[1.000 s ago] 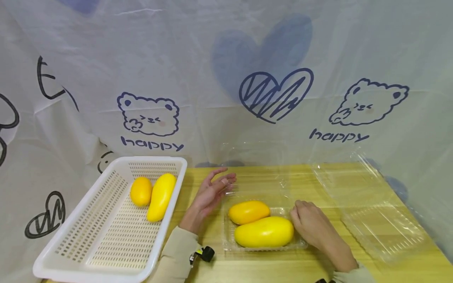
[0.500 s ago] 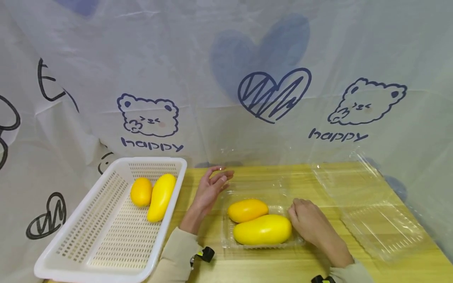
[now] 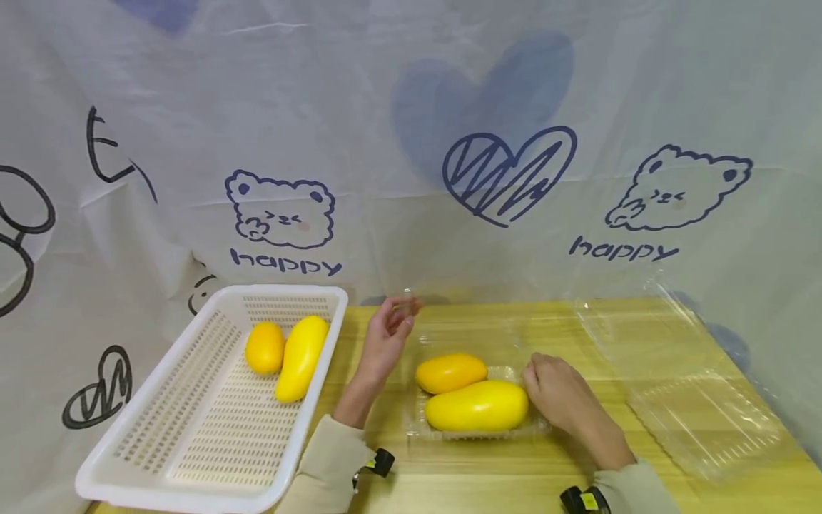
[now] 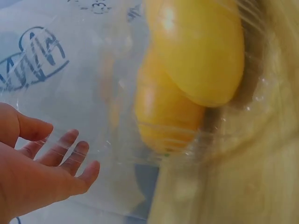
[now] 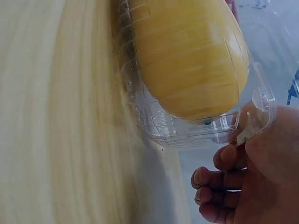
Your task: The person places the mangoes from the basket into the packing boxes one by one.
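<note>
A clear plastic clamshell box (image 3: 478,435) stands on the table with two mangoes inside: a smaller orange-yellow mango (image 3: 452,373) at the back and a longer yellow mango (image 3: 477,406) in front. Its hinged lid (image 3: 465,335) is raised and tilted. At the lid's left edge, my left hand (image 3: 384,346) pinches the thin plastic between thumb and fingers. My right hand (image 3: 568,396) grips the box's right rim, its other fingers curled below; the right wrist view shows the rim (image 5: 261,100) at the thumb.
To the left is a white perforated basket (image 3: 193,407) holding an orange-yellow mango (image 3: 265,348) and a longer yellow mango (image 3: 302,359). Another open clear box (image 3: 706,414) lies at the right on the wooden table (image 3: 462,478). A printed cloth (image 3: 385,143) hangs behind.
The left hand has risen slightly at the lid's left edge, and the lid has tilted. The right hand has stayed on the rim. The head view has shifted slightly.
</note>
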`<action>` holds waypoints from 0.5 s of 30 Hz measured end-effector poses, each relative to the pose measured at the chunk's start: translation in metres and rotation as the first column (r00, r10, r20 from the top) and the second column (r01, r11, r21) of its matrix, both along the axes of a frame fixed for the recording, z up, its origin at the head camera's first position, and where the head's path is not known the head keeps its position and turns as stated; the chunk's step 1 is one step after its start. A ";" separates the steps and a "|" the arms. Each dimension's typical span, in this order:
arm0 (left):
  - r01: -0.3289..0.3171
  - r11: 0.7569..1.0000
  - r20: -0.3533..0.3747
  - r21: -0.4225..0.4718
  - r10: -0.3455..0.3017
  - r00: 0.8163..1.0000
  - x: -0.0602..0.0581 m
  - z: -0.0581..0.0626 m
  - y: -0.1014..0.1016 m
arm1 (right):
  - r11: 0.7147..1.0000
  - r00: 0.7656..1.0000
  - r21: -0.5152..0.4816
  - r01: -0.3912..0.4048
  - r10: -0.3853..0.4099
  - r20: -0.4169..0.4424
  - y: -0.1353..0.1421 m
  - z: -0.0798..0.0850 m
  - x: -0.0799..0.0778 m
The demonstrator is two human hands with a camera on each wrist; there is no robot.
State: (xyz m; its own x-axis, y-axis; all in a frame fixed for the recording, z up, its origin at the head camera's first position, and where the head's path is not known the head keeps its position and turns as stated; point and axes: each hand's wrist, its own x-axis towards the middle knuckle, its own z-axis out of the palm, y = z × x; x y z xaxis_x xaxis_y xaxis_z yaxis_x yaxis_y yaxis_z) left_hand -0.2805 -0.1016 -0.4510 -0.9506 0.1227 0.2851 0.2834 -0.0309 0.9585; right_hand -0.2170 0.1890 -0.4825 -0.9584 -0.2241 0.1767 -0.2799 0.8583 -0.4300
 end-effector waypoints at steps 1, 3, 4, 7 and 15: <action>-0.014 1.000 -0.021 -0.026 0.014 1.000 0.001 0.002 0.001 | 1.000 1.000 -0.005 0.000 0.000 0.006 0.001 0.000 -0.001; -0.039 0.997 -0.046 -0.060 0.036 0.998 0.003 0.006 0.002 | 1.000 1.000 -0.012 -0.001 0.001 0.016 0.002 0.000 -0.004; -0.046 0.996 -0.046 -0.071 0.043 0.998 0.004 0.008 0.003 | 1.000 1.000 -0.016 -0.001 0.001 0.015 0.002 -0.001 -0.006; -0.070 0.993 -0.067 -0.100 0.063 0.996 0.006 0.011 0.004 | 1.000 1.000 -0.018 -0.003 0.003 0.009 0.003 -0.001 -0.012; -0.078 0.980 -0.155 -0.181 0.050 0.987 0.013 0.020 0.000 | 1.000 1.000 -0.016 0.001 0.000 0.013 0.000 0.002 -0.024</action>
